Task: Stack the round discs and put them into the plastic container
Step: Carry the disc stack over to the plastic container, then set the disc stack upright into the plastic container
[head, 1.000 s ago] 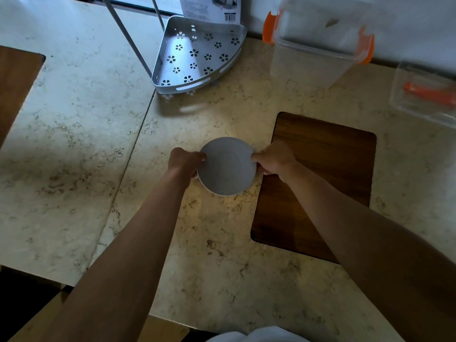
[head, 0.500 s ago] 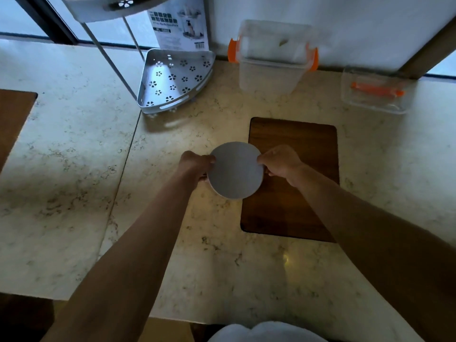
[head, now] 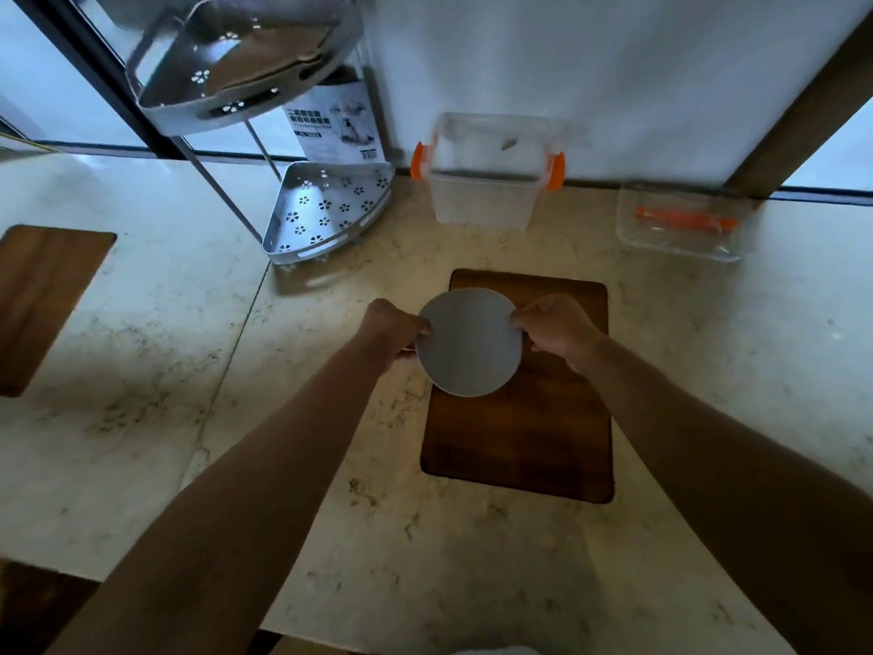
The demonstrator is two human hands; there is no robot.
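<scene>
A grey stack of round discs (head: 468, 341) hangs in the air between my hands, over the far left part of a dark wooden board (head: 524, 427). My left hand (head: 394, 329) grips its left edge and my right hand (head: 552, 330) grips its right edge. Only the top disc's flat face shows, so I cannot tell how many lie beneath. The clear plastic container (head: 486, 179) with orange clips stands open against the wall, straight beyond the discs.
A metal corner rack (head: 326, 210) with flower-shaped holes stands at the back left, its upper shelf (head: 245, 54) overhanging. A clear lid (head: 682, 224) with an orange strip lies at the back right. Another wooden board (head: 42, 295) lies far left on the marble counter (head: 141, 371).
Both hands have carried the discs to the right, from beside the wooden board to above its left part. The view has tilted up, bringing the wall and upper shelf into sight.
</scene>
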